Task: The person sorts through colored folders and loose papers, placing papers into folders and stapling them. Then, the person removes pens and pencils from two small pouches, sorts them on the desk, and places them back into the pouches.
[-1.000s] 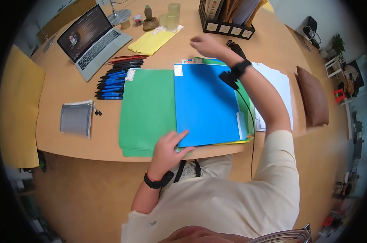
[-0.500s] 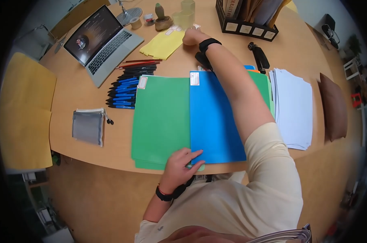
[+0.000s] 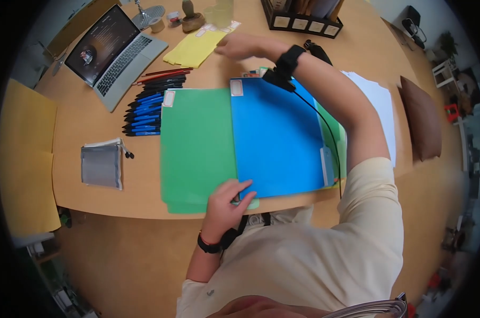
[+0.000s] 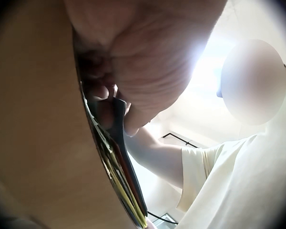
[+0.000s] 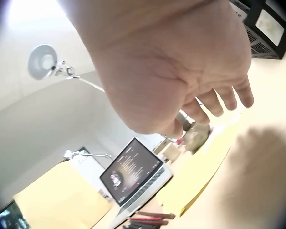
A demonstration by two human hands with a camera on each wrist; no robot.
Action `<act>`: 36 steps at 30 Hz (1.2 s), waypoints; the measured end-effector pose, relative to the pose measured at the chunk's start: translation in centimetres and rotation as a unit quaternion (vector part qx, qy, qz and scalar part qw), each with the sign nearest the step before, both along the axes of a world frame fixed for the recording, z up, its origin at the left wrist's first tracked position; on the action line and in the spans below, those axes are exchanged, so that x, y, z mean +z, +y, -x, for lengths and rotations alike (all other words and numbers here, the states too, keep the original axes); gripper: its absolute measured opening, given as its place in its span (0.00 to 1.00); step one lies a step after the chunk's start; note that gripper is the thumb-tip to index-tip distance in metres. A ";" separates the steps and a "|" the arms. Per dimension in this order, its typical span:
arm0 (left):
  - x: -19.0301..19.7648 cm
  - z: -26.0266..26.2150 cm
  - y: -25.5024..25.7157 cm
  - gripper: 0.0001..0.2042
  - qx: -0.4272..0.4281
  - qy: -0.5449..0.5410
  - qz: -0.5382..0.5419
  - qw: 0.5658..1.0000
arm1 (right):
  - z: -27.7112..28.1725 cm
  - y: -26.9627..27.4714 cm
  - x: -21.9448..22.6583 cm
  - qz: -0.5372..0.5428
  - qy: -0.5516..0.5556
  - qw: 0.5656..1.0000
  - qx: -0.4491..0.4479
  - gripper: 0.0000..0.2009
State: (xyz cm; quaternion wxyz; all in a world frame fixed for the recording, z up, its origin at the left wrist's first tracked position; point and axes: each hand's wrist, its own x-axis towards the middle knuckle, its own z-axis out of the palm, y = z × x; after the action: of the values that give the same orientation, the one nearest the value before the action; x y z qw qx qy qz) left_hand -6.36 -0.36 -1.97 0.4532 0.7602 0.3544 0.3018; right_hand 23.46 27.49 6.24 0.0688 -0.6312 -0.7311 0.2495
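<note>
At the near left corner of the blue folder (image 3: pixel 277 138), the left hand (image 3: pixel 223 208) pinches its edge. The left wrist view shows this hand (image 4: pixel 148 57) with fingers on both sides of a raised folder edge (image 4: pixel 128 164), dark there, above a layered stack. Beside the blue folder lies a green folder (image 3: pixel 197 143). The right hand (image 3: pixel 242 46) reaches across to the right edge of the yellow paper pieces (image 3: pixel 197 46). In the right wrist view the hand (image 5: pixel 171 67) has loosely extended fingers over the table, near the yellow paper (image 5: pixel 200 171), holding nothing visible.
Pens (image 3: pixel 147 108) and a laptop (image 3: pixel 112 58) are at the left, with a grey zip pouch (image 3: pixel 101 165) nearer. A stone-like holder (image 3: pixel 193 21) and black file box (image 3: pixel 303 24) stand behind. White papers (image 3: pixel 380 100) and a brown cushion (image 3: pixel 420 119) lie right.
The right hand has moved left to the yellow paper, then along its right edge toward the person. The left hand stays at the blue folder's corner. The head view has shifted.
</note>
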 end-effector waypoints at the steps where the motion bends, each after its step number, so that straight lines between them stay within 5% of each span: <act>1: 0.0 0.0 0.0 0.14 0.002 -0.002 0.004 1.000 | 0.6 -1.9 -0.2 -0.005 -0.032 0.999 0.035 0.29; 7: -0.2 -0.2 -0.2 0.13 0.003 -0.023 0.002 1.000 | 3.7 -11.7 -0.7 0.099 -0.113 0.981 0.122 0.33; 15: 0.1 -0.2 -0.3 0.11 0.000 -0.029 0.006 1.000 | 4.4 -15.8 -5.6 -0.010 -0.139 0.989 0.038 0.35; 20: -0.5 -0.2 -0.4 0.10 0.009 -0.047 -0.021 0.999 | 3.8 -18.2 -4.1 -0.143 -0.067 0.987 0.027 0.33; 23: -0.5 -0.1 -0.5 0.11 0.015 -0.053 -0.028 0.998 | 5.3 -24.6 -1.5 -0.246 -0.060 0.967 0.039 0.33; 26: -0.6 -0.1 -0.6 0.11 0.026 -0.058 -0.034 0.997 | 4.9 -30.4 -1.6 -0.243 -0.034 0.969 -0.001 0.32; 32: -2.2 -0.4 -0.8 0.10 0.087 -0.145 0.037 0.985 | 1.0 -38.4 -7.4 -0.275 -0.103 0.888 -0.352 0.28; 36: -3.1 0.1 -1.1 0.11 0.152 -0.215 0.046 0.964 | 1.1 -39.7 -9.6 -0.264 -0.150 0.882 -0.360 0.25</act>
State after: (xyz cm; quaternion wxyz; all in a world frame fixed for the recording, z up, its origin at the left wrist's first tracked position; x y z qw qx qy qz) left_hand -6.44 -1.49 -5.10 0.5017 0.5931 0.3737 0.5069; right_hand 22.33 -12.25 -3.40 0.2076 -0.8394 -0.4939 -0.0920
